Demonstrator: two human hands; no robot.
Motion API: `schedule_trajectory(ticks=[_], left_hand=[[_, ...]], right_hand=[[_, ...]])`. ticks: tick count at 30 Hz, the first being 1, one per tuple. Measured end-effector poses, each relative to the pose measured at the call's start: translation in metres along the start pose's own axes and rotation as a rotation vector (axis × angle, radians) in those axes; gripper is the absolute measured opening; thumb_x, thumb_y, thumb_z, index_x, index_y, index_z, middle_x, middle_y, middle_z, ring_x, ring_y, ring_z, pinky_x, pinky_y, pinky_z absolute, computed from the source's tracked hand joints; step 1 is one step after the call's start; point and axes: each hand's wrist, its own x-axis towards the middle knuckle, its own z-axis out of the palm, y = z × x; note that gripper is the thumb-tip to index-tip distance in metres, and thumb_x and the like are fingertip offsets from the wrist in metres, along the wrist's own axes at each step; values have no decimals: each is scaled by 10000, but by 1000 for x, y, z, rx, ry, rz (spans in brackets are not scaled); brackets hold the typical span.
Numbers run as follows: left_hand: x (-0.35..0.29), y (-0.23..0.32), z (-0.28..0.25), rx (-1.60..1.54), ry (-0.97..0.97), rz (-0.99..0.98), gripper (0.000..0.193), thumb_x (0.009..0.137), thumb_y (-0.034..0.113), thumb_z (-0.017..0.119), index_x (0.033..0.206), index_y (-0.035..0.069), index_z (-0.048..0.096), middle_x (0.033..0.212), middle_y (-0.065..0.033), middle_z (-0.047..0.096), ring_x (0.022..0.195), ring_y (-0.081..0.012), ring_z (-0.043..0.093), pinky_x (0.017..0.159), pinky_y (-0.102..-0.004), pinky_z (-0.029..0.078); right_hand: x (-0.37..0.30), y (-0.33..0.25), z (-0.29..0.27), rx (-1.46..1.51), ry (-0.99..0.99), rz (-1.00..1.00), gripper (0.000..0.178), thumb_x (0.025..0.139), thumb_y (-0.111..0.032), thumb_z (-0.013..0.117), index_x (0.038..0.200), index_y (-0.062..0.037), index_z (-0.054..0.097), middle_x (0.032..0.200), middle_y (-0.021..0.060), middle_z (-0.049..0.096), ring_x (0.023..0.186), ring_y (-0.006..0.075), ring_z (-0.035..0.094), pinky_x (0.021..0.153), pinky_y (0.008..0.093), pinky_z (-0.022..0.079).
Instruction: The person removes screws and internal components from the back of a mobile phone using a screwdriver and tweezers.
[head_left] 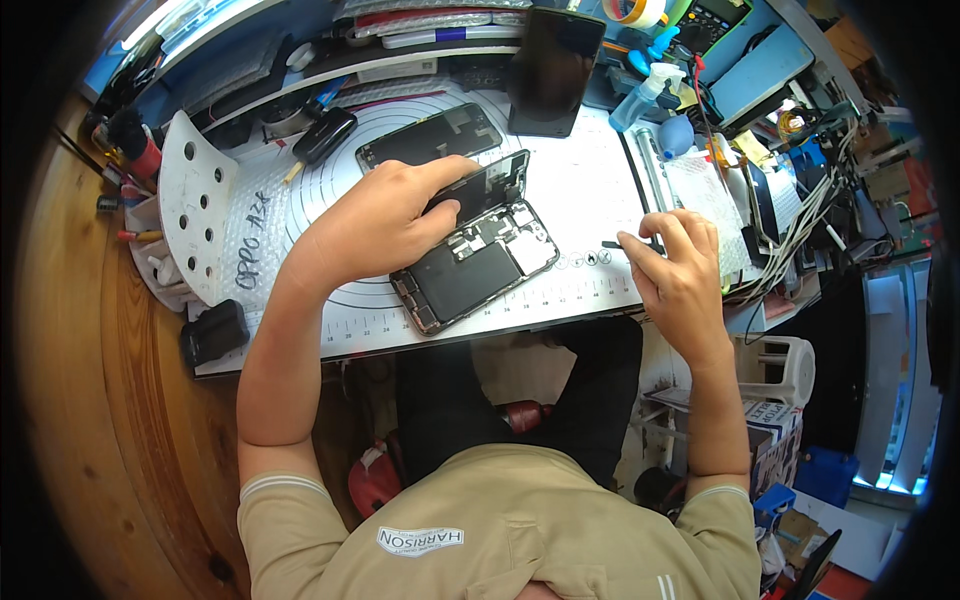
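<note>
Left hand (pixel 385 215) grips the raised screen (pixel 490 187) of an opened phone (pixel 460 282) at its four o'clock; right hand (pixel 682 265), at the phone's three, pinches a dark tool (pixel 610 244). Dark panel (pixel 430 137) lies at eleven, blue bulb (pixel 677 137) at two.

at centre, the opened rectangular phone body (pixel 462 285) is black with silvery parts (pixel 527 247); around it, the flat white work mat (pixel 575 190) bears dark arcs. lower centre, the khaki cloth shirt (pixel 480 495) has white-striped sleeve edges (pixel 284 483).
</note>
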Motion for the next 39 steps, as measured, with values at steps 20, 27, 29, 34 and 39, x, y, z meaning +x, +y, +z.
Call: schedule_trajectory(ticks=[20,27,29,34,39], left_hand=[[1,2,0,-6,-36,-49,365,947,45,662,1305,-25,645,920,-248,733,780,-356,731,722,-390,551],[2,3,0,-31,-36,-54,351,944,30,654,1292,-19,644,943,-249,737,797,-365,731,738,-382,559],[2,3,-1,-30,-36,-53,351,943,29,654,1291,-19,644,939,-249,736,794,-365,731,735,-382,559],[2,2,1,-68,19,-8,312,939,48,626,1234,-45,662,816,-280,690,751,-440,705,700,-445,554],[2,-1,1,-22,-14,-9,350,941,41,659,1285,-22,651,880,-243,718,719,-362,701,678,-386,541]], right_hand=[[42,-84,86,509,416,30,419,682,16,717,1096,-21,772,1095,117,687,965,309,703,807,426,597],[42,-83,86,398,391,-4,362,737,-52,706,1089,1,768,1086,122,683,962,302,696,796,413,586],[42,-84,86,384,385,1,359,743,-57,703,1091,5,767,1083,123,681,964,303,694,795,415,585],[43,-85,85,339,368,8,359,754,-64,697,1098,16,765,1080,128,673,977,307,686,792,418,580],[43,-87,88,266,360,10,357,752,-68,693,1090,23,764,1076,135,668,1001,317,679,818,440,575]])
